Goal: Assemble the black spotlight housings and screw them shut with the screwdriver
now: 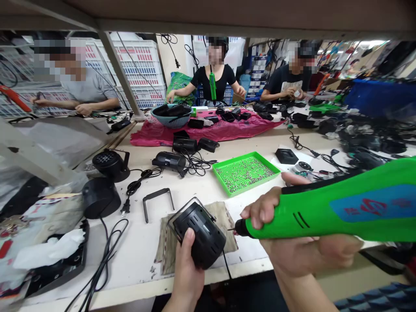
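My left hand (187, 265) grips a black round lamp housing (201, 236) with a metal bracket, held over a grey cloth (224, 216) at the table's front edge. My right hand (292, 234) is wrapped round a bright green electric screwdriver (341, 208), lying level with its bit pointing left at the housing's side. The bit tip is right at the housing; whether it touches I cannot tell. A green tray of small screws (245, 172) lies just behind the tool.
Black lamp units (108, 162) (99, 197), a loose U-bracket (157, 201) and power cords (107, 255) lie to the left. A pink cloth (208, 130) with black parts and a blue bowl (171, 117) sit farther back. Three people work across the table. A shelf hangs overhead.
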